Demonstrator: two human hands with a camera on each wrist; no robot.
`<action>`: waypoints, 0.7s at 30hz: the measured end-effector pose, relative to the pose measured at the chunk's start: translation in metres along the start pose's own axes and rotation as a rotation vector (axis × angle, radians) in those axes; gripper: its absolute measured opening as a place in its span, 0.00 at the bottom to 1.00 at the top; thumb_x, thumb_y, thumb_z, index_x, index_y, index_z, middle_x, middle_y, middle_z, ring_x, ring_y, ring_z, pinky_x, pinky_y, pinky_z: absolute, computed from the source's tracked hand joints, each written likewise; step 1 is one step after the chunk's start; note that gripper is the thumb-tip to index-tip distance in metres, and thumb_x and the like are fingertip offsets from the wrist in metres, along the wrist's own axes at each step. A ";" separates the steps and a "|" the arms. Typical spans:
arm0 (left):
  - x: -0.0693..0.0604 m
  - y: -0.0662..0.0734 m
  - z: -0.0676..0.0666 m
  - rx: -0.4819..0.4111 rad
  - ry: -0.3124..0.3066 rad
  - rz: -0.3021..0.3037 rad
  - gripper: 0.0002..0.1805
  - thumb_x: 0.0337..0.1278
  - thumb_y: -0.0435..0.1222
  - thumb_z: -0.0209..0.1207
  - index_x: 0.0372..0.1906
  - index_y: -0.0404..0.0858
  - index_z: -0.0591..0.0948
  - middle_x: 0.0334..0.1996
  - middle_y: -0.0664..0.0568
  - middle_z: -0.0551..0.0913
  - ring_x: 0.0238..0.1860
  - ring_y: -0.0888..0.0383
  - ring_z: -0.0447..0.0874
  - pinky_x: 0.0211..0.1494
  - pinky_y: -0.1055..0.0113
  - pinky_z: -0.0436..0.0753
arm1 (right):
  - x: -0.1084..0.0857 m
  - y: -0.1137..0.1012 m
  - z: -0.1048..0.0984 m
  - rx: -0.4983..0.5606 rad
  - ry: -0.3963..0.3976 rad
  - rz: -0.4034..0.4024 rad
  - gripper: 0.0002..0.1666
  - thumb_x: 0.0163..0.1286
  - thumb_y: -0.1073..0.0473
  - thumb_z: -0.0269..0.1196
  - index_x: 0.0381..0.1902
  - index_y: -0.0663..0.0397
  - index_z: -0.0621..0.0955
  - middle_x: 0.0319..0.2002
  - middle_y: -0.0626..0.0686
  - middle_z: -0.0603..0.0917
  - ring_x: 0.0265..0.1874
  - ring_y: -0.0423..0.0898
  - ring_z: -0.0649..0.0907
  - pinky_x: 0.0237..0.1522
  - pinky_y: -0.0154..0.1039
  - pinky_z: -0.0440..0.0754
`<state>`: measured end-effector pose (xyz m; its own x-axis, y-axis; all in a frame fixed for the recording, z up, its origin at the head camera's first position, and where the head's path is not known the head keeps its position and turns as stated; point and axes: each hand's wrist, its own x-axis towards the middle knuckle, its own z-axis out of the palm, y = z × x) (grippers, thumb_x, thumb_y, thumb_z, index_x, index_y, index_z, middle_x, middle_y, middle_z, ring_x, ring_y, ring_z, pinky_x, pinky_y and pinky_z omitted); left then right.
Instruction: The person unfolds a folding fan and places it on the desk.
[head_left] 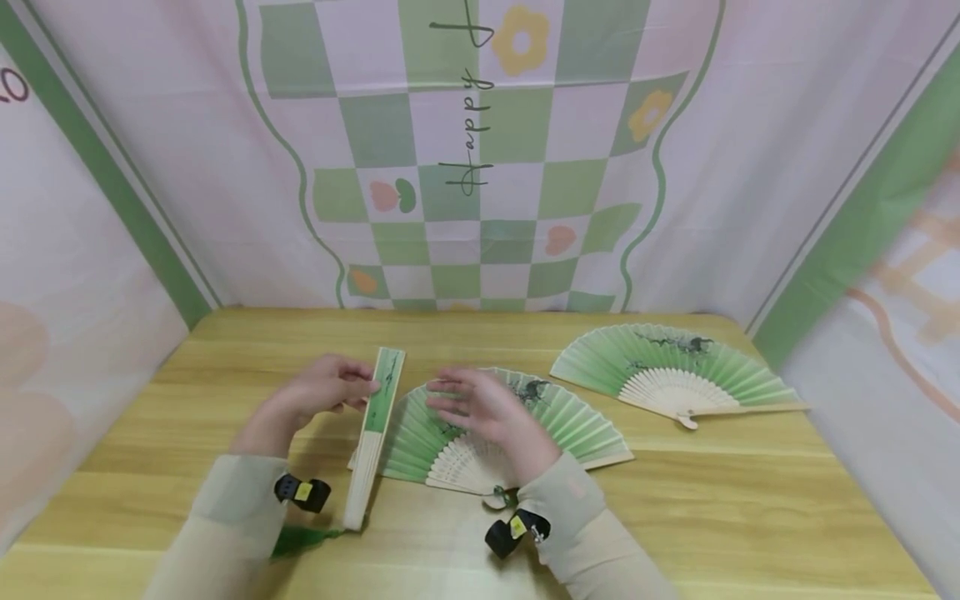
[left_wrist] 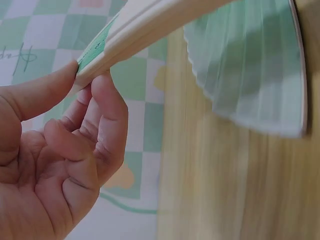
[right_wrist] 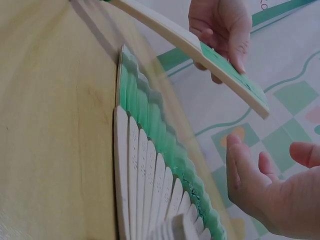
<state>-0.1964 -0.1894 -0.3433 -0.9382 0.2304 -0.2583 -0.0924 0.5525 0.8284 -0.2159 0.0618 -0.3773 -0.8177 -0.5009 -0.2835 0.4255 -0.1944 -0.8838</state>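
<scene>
My left hand (head_left: 330, 385) pinches a folded hand fan (head_left: 372, 442) between thumb and fingers near its upper end. The folded fan is held aslant above the table, with pale ribs, a green printed panel and a dark green tassel (head_left: 303, 540) at its lower end. In the left wrist view, the thumb (left_wrist: 47, 92) presses one side of the fan. My right hand (head_left: 483, 408) is apart from it, fingers loosely extended and holding nothing. Below the right hand lies a spread green fan (head_left: 577, 421), partly hidden by that hand and the folded fan.
Another spread green fan (head_left: 678, 371) lies at the back right of the wooden table (head_left: 720, 517). A checkered cloth (head_left: 480, 150) hangs behind the table, and printed cloths hang at both sides.
</scene>
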 end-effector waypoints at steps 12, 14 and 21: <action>0.021 0.008 0.034 -0.083 -0.041 0.046 0.17 0.69 0.39 0.58 0.53 0.30 0.79 0.38 0.49 0.87 0.35 0.58 0.85 0.34 0.66 0.75 | -0.003 0.005 -0.003 0.064 0.015 0.008 0.27 0.78 0.56 0.50 0.68 0.66 0.66 0.69 0.67 0.68 0.67 0.63 0.72 0.72 0.53 0.68; 0.023 0.010 0.039 -0.097 -0.053 0.053 0.16 0.69 0.39 0.58 0.52 0.31 0.80 0.37 0.51 0.87 0.35 0.57 0.85 0.33 0.67 0.74 | -0.003 0.005 -0.005 0.087 0.032 0.012 0.24 0.78 0.57 0.50 0.66 0.64 0.68 0.69 0.66 0.69 0.65 0.61 0.74 0.72 0.53 0.68; 0.029 0.014 0.053 -0.130 -0.083 0.073 0.15 0.69 0.38 0.58 0.51 0.30 0.80 0.36 0.50 0.85 0.34 0.55 0.85 0.32 0.67 0.73 | -0.006 0.004 -0.013 0.108 0.059 -0.004 0.14 0.77 0.59 0.52 0.57 0.58 0.73 0.57 0.57 0.78 0.53 0.50 0.80 0.67 0.47 0.74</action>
<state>-0.2073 -0.1321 -0.3657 -0.9137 0.3345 -0.2307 -0.0725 0.4246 0.9025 -0.2145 0.0751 -0.3843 -0.8395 -0.4504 -0.3041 0.4588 -0.2875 -0.8408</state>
